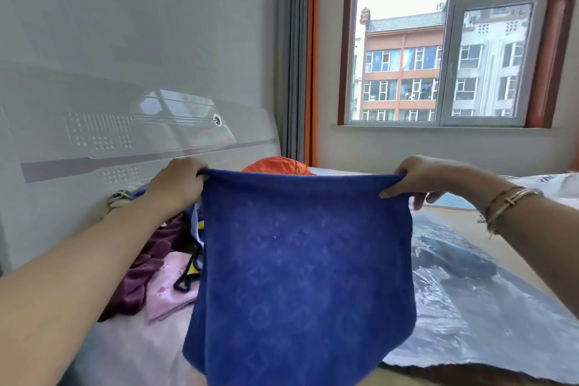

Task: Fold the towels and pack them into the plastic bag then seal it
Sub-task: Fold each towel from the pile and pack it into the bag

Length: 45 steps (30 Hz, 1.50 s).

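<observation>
Blue towel (300,260) hung full width in the air over the bed (131,351), top corners pinched: left hand (178,185) on one, right hand (416,178) on the other, arms spread so the top edge ran taut. Likely reason: squaring the cloth before a first fold. Plastic bag (476,301) lay flat on the right, beside the towel, within reach for packing; whether its mouth was unsealed could not be told. Unfolded pile (156,263) sat left, near the headboard (94,147). Task judged early.
</observation>
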Each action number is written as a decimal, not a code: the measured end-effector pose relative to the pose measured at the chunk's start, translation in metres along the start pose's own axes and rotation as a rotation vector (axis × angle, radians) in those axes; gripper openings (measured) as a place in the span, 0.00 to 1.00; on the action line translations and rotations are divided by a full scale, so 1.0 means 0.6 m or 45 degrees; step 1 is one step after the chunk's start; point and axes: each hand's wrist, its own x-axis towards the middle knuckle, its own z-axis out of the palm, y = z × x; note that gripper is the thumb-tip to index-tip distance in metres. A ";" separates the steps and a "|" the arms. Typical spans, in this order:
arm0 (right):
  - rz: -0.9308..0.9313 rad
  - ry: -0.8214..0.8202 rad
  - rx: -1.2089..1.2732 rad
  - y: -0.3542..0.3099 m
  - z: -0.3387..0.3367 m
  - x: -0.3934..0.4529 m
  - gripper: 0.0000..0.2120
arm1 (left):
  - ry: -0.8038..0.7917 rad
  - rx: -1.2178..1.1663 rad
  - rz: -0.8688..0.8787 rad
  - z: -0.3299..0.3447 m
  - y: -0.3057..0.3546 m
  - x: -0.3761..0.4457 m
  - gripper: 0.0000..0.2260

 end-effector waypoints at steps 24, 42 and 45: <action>-0.331 0.470 0.548 0.132 0.086 -0.002 0.07 | -0.239 -0.996 -0.229 0.117 0.030 -0.080 0.09; 0.152 -0.208 0.582 0.207 0.224 -0.046 0.07 | -0.922 -0.891 -0.443 0.193 -0.008 -0.236 0.04; 0.023 0.058 0.349 0.200 0.245 -0.012 0.07 | -0.764 -0.894 -0.465 0.225 -0.009 -0.214 0.04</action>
